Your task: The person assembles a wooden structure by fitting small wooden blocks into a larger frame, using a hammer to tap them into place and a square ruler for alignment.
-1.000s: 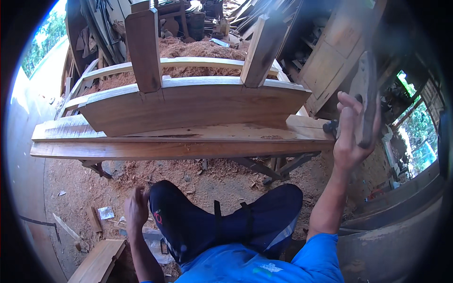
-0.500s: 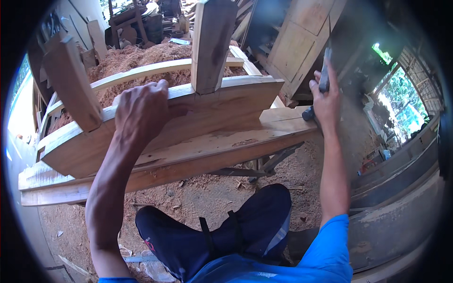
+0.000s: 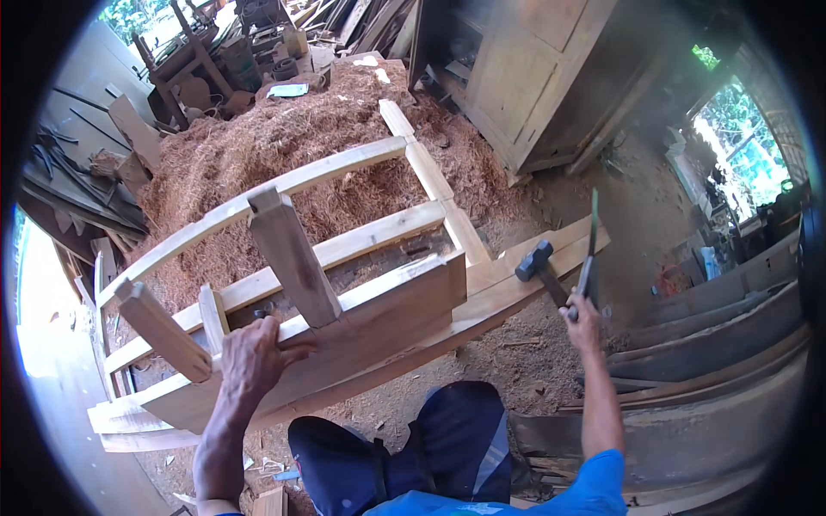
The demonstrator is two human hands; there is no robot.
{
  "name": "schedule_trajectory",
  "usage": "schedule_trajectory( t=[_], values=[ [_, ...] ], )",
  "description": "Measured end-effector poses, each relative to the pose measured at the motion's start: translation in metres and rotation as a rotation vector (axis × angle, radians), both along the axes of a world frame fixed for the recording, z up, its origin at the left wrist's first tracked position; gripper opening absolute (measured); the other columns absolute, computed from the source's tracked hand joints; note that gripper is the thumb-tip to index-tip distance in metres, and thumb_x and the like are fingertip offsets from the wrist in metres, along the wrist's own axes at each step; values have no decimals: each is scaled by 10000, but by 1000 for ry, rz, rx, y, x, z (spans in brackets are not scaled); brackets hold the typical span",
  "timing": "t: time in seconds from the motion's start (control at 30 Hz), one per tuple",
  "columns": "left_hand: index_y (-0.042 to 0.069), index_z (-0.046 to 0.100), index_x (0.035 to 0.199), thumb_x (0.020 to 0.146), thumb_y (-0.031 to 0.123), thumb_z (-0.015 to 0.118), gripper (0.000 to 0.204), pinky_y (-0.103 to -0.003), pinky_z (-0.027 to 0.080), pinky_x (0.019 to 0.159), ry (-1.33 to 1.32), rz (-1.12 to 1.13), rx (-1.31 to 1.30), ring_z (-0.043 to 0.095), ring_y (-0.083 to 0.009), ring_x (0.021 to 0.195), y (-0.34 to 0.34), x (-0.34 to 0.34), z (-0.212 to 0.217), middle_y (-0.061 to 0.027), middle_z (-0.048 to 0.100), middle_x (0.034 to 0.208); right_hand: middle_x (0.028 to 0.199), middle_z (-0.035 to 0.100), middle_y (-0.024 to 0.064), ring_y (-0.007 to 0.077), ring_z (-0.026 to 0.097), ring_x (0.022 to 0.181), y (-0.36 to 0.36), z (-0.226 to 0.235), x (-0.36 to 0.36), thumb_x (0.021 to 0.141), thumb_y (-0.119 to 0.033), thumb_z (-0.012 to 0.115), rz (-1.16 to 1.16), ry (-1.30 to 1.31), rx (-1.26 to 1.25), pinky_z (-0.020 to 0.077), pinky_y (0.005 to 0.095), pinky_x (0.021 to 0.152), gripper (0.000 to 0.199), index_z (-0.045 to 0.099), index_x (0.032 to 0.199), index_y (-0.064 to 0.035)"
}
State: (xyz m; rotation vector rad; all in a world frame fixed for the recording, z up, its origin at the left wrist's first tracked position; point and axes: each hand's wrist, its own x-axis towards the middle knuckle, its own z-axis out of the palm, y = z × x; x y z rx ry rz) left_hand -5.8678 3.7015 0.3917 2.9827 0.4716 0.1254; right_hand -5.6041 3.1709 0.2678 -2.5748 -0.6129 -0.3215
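A curved wooden frame with a broad board (image 3: 379,314) along its near side stands on a long plank (image 3: 482,318). My left hand (image 3: 254,353) is closed over the board's top edge, its thumb along the near face, between two upright posts: a left post (image 3: 163,331) and a taller right post (image 3: 292,258). At the right, my right hand (image 3: 583,322) is closed round the dark handle of a long thin-bladed tool (image 3: 592,232), blade pointing up. A hammer (image 3: 535,260) has its head over the plank's right end; its handle runs to my right hand, contact unclear.
A large heap of wood shavings (image 3: 344,107) lies beyond the frame. A panelled wooden cabinet (image 3: 533,95) stands at the far right. Long boards (image 3: 688,413) are stacked along the right side. Scrap wood leans at the far left.
My view has shifted, showing more of the frame and shavings. My right hand has come down and nearer with the thin-bladed tool. My left hand stays on the board's edge.
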Motion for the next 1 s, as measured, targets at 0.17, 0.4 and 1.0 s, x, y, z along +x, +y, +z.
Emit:
schedule_trajectory(
  t=[0.17, 0.4, 1.0],
  values=[
    [34, 591, 745, 687, 686, 768, 678, -469, 516, 637, 247, 57, -130, 685, -358, 703, 1, 9, 17, -152, 657, 688, 896, 588, 175, 448, 633, 800, 33, 7, 2, 748, -75, 783, 35, 192, -186, 508, 535, 681, 330, 569, 982, -166],
    [19, 638, 729, 679, 820, 654, 803, -483, 534, 647, 478, 69, -261, 693, -396, 718, -35, 26, 51, -207, 675, 712, 882, 570, 141, 401, 644, 810, 32, 88, 16, 718, -119, 789, 153, 242, -402, 505, 548, 679, 317, 598, 961, -194],
    [-9, 664, 867, 743, 865, 515, 895, -479, 564, 699, 587, -91, -733, 719, -380, 806, -84, 103, 18, -218, 714, 822, 864, 600, 108, 295, 675, 824, 373, 74, 146, 872, -189, 612, 1034, 65, -540, 538, 444, 648, 99, 648, 935, -256]
  ],
)
